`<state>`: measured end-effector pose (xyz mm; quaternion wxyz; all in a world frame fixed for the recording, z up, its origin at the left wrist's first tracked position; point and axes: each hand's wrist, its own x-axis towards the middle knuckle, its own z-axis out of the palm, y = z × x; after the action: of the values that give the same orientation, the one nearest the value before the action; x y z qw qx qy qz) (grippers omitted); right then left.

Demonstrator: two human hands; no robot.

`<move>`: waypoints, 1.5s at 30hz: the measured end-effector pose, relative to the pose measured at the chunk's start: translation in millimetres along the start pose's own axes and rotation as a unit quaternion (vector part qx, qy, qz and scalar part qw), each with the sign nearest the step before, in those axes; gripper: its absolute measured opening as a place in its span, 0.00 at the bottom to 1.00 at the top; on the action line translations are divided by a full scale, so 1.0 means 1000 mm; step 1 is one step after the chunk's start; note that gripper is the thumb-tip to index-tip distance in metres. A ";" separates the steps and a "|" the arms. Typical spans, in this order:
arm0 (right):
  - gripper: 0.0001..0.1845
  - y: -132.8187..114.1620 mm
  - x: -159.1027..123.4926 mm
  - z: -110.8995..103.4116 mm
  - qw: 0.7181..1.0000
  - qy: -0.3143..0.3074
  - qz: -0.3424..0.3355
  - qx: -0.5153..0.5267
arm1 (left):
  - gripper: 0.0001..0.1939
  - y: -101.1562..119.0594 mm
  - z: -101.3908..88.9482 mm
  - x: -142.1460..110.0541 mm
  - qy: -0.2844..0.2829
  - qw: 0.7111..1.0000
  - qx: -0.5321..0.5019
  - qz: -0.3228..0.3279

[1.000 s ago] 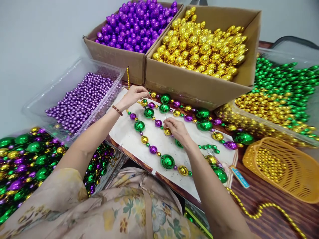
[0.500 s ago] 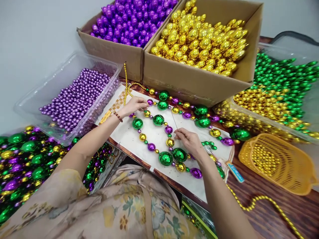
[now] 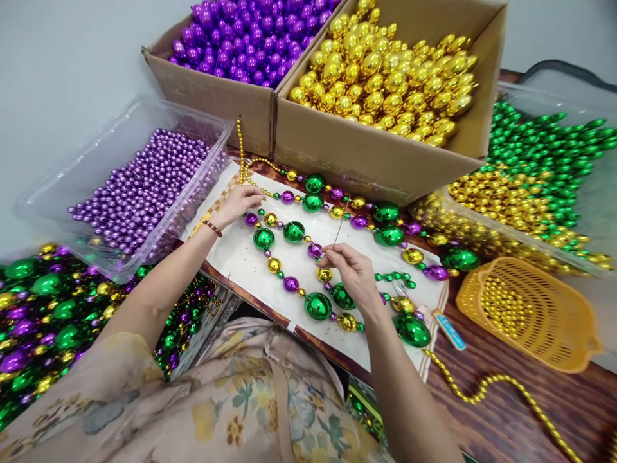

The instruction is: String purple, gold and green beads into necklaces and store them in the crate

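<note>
My left hand (image 3: 242,202) is closed, fingertips pinched at the upper left end of a strand of green, gold and purple beads (image 3: 294,232). Exactly what lies between those fingertips is hidden. My right hand (image 3: 354,273) pinches a thin, straight needle (image 3: 342,222) that points upward. A fine pale thread (image 3: 299,226) runs slantwise over the strand toward the right fingertips. Below lies another run of the bead strand (image 3: 318,306), on a white cloth (image 3: 270,308). Along the cloth's far side stretches a further bead garland (image 3: 388,235).
Cardboard boxes hold purple beads (image 3: 250,45) and gold beads (image 3: 385,83). Clear tubs with small purple beads (image 3: 144,186) and green and gold beads (image 3: 540,161) flank them. An orange basket (image 3: 563,321), a blue-handled tool (image 3: 450,330) and a gold bead chain (image 3: 506,379) are on the right.
My left hand has moved left, and the upper bead strand has shifted left with it. My right hand has moved slightly left, still holding the needle upward.
</note>
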<state>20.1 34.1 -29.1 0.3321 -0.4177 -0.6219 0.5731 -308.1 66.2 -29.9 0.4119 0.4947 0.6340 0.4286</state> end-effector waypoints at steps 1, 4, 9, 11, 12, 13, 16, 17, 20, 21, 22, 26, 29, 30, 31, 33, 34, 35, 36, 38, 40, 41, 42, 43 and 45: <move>0.19 -0.001 0.000 0.000 1.000 0.006 0.004 0.005 | 0.10 -0.002 0.000 0.000 -0.003 1.000 0.006 0.004; 0.18 -0.004 0.003 -0.003 0.999 0.034 0.003 0.014 | 0.09 -0.006 0.000 0.001 -0.011 0.999 0.024 0.024; 0.17 -0.012 0.009 -0.008 0.998 0.048 -0.014 0.023 | 0.09 -0.004 -0.002 0.004 -0.023 0.998 0.043 0.039; 0.17 -0.018 0.012 -0.009 0.998 0.051 -0.031 0.024 | 0.08 -0.001 -0.003 0.004 -0.033 0.997 0.053 0.037; 0.17 -0.021 0.013 -0.009 0.997 0.056 -0.043 0.026 | 0.07 0.000 -0.004 0.005 -0.033 0.997 0.064 0.039; 0.17 -0.026 0.015 -0.009 0.996 0.062 -0.056 0.029 | 0.07 0.000 -0.004 0.005 -0.031 0.996 0.078 0.042; 0.15 -0.040 0.021 -0.008 0.992 0.076 -0.090 0.042 | 0.07 0.002 -0.004 0.006 -0.017 0.991 0.122 0.054; 0.14 -0.045 0.024 -0.008 0.991 0.076 -0.097 0.043 | 0.07 0.002 -0.004 0.006 -0.014 0.989 0.134 0.059; 0.15 -0.056 0.033 -0.007 0.991 0.070 -0.111 0.032 | 0.08 0.001 -0.004 0.009 0.004 0.983 0.166 0.081; 0.15 -0.057 0.036 -0.006 0.991 0.068 -0.114 0.029 | 0.08 0.000 -0.004 0.010 0.014 0.980 0.177 0.091; 0.15 -0.059 0.039 -0.005 0.991 0.066 -0.114 0.026 | 0.08 -0.001 -0.004 0.011 0.023 0.977 0.186 0.099; 0.16 -0.058 0.046 -0.003 0.994 0.037 -0.103 0.013 | 0.09 -0.010 -0.007 0.015 0.032 0.972 0.212 0.099; 0.17 -0.056 0.048 -0.003 0.995 0.022 -0.101 0.011 | 0.09 -0.017 -0.010 0.015 0.027 0.966 0.238 0.098; 0.17 -0.056 0.048 -0.003 0.994 0.022 -0.102 0.013 | 0.10 -0.018 -0.010 0.015 0.025 0.963 0.250 0.102; 0.17 -0.055 0.048 -0.004 0.995 0.021 -0.101 0.015 | 0.10 -0.019 -0.011 0.014 0.025 0.959 0.262 0.105; 0.17 -0.055 0.048 -0.005 0.995 0.015 -0.096 0.014 | 0.11 -0.019 -0.011 0.013 0.029 0.951 0.289 0.103; 0.16 -0.055 0.048 -0.006 0.996 0.010 -0.092 0.011 | 0.11 -0.019 -0.010 0.013 0.031 0.947 0.304 0.098; 0.16 -0.056 0.048 -0.007 0.996 0.006 -0.089 0.008 | 0.11 -0.017 -0.009 0.013 0.034 0.942 0.321 0.092; 0.15 -0.056 0.049 -0.008 0.996 0.004 -0.088 0.005 | 0.11 -0.016 -0.008 0.012 0.037 0.936 0.339 0.086; 0.12 -0.055 0.049 -0.009 0.996 0.006 -0.089 0.002 | 0.11 -0.013 -0.005 0.012 0.044 0.923 0.373 0.076; 0.11 -0.053 0.049 -0.008 0.996 0.005 -0.092 0.003 | 0.12 -0.011 -0.002 0.011 0.053 0.911 0.404 0.069; 0.11 -0.052 0.049 -0.008 0.996 0.002 -0.092 0.003 | 0.12 -0.010 -0.002 0.011 0.057 0.905 0.417 0.067; 0.11 -0.050 0.049 -0.007 0.996 -0.004 -0.091 0.003 | 0.12 -0.010 -0.001 0.011 0.061 0.900 0.427 0.065; 0.11 -0.048 0.049 -0.005 0.996 -0.010 -0.090 0.003 | 0.12 -0.010 -0.001 0.011 0.065 0.895 0.436 0.063; 0.11 -0.046 0.049 -0.003 0.996 -0.020 -0.087 0.002 | 0.12 -0.011 -0.002 0.012 0.069 0.888 0.450 0.063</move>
<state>-4.5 79.5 13.1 0.3690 -0.3501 -0.6610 0.5516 -315.1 75.6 -41.3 0.0727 0.6349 0.7533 0.1556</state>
